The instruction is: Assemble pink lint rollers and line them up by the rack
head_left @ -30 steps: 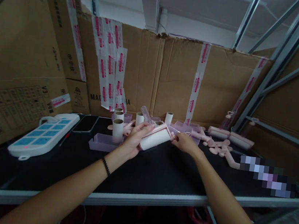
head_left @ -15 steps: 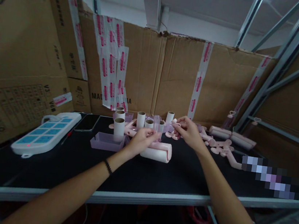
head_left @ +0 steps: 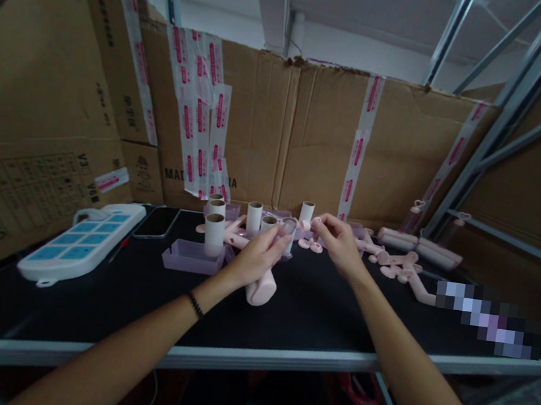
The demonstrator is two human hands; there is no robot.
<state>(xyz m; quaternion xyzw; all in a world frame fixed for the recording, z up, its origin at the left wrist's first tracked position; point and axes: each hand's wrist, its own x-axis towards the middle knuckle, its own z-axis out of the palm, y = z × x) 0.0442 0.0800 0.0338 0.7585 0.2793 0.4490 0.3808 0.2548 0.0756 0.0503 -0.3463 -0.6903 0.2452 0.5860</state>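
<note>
My left hand [head_left: 259, 255] is closed around a clear plastic tube [head_left: 289, 226], its open end tilted up toward my right hand. Below that palm juts a pink and white cylinder [head_left: 262, 289], its rounded end toward me; whether it is joined to the tube is hidden by my fingers. My right hand [head_left: 338, 241] pinches a small pink cap [head_left: 305, 225] just right of the tube's mouth, apart from it. Small round pink pieces [head_left: 314, 246] lie on the black table beneath it.
White cardboard tubes [head_left: 214, 231] stand behind and left of my hands, near a lilac tray [head_left: 192, 258]. Pink handle parts [head_left: 402, 265] and finished-looking rollers [head_left: 438, 252] lie right. A power strip [head_left: 86, 241] and a phone [head_left: 157, 222] lie left. Cardboard [head_left: 319, 136] walls the back.
My left hand has turned the clear tube from upright to tilted toward the right hand. The pink and white cylinder has swung from sideways to pointing at me. The right hand still pinches the cap.
</note>
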